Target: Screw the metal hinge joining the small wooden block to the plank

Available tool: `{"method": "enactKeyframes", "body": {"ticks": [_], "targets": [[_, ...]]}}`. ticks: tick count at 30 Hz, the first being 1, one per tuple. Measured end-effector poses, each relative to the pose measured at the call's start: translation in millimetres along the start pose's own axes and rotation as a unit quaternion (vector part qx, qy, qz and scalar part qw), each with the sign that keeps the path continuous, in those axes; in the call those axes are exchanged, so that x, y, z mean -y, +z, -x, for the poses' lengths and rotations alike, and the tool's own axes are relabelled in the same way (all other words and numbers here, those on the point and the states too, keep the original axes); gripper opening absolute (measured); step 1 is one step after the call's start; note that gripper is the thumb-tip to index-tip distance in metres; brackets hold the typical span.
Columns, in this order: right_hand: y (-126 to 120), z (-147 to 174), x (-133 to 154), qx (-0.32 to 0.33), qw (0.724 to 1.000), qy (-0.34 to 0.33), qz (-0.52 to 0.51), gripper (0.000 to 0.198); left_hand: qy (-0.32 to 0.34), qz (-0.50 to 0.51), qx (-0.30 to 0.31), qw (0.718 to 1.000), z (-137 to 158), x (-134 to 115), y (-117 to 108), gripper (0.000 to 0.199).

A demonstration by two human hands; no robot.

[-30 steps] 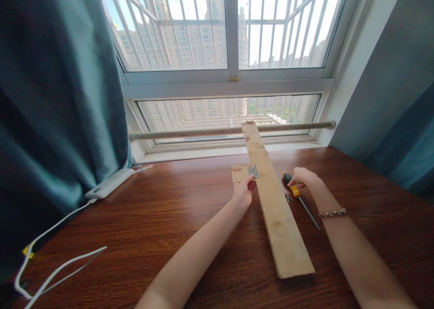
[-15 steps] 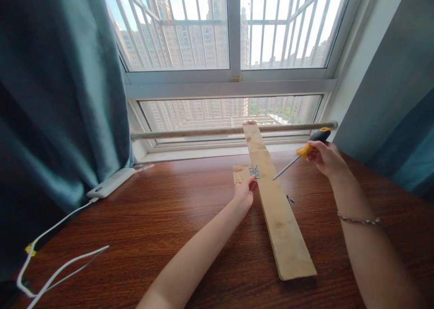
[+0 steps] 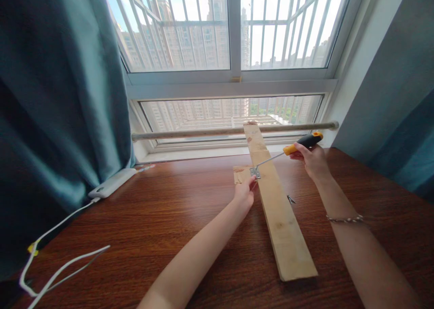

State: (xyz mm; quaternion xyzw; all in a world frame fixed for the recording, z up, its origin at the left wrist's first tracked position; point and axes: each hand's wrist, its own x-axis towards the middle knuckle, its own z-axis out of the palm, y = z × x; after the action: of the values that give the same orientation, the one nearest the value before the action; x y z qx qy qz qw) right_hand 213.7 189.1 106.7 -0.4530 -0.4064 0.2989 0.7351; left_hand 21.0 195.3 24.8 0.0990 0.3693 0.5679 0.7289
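Observation:
My right hand (image 3: 315, 162) is closed round the black and yellow handle of a screwdriver (image 3: 304, 142). Its shaft slants down to the left, and the tip meets a small metal hinge (image 3: 255, 173). The hinge lies across the left edge of a long wooden board (image 3: 283, 227) and a short wooden piece (image 3: 239, 175) beside it. My left hand (image 3: 244, 193) pinches at the hinge's near edge, with the thumb on top and the other fingers partly hidden. Several screws (image 3: 290, 199) lie just right of the board.
The brown wooden tabletop (image 3: 162, 209) reaches to the window, where a horizontal rail (image 3: 190, 134) runs behind the board's far end. On the left are a white power strip (image 3: 111, 183), a white cable (image 3: 64, 263) and a dark blue curtain (image 3: 68, 83).
My right hand has moved left with the screwdriver, bringing its tip from above the board onto the hinge. My left hand has stayed in place.

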Motion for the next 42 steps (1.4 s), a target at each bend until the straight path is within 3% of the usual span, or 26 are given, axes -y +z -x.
{"method": "enactKeyframes", "body": {"ticks": [5, 12, 15, 18, 23, 27, 31, 35, 38, 42], "targets": [[1, 1, -1, 0.007, 1.000, -0.010, 0.013, 0.035, 0.002, 0.006, -0.004, 1.000, -1, 0, -1, 0.020], [11, 17, 17, 0.114, 0.990, -0.057, 0.062, 0.031, 0.000, -0.002, 0.004, 1.000, -1, 1, -1, 0.018], [18, 25, 25, 0.123, 0.988, -0.071, 0.058, 0.032, -0.002, -0.001, 0.003, 1.000, -3, 1, -2, 0.019], [21, 28, 31, 0.125, 0.989, -0.059, 0.047, 0.037, -0.002, 0.004, 0.002, 1.000, -3, 2, -2, 0.022], [19, 28, 35, 0.183, 0.981, -0.030, 0.056, 0.043, 0.000, 0.001, 0.011, 1.000, -4, 2, -2, 0.021], [17, 27, 31, 0.152, 0.982, -0.065, 0.092, 0.045, -0.002, -0.006, 0.012, 1.000, -6, 3, -3, 0.022], [16, 25, 23, 0.037, 0.971, -0.123, 0.202, 0.044, -0.005, -0.006, 0.010, 1.000, -7, 3, -4, 0.018], [20, 26, 13, -0.049, 0.949, -0.136, 0.280, 0.038, -0.004, -0.010, 0.012, 1.000, -5, 2, -3, 0.019], [26, 29, 8, -0.047, 0.961, -0.137, 0.234, 0.038, -0.003, -0.008, 0.011, 1.000, -3, 1, -2, 0.020], [34, 37, 12, 0.030, 0.989, -0.101, 0.102, 0.053, -0.004, -0.006, 0.010, 1.000, 0, 0, -1, 0.020]]}}
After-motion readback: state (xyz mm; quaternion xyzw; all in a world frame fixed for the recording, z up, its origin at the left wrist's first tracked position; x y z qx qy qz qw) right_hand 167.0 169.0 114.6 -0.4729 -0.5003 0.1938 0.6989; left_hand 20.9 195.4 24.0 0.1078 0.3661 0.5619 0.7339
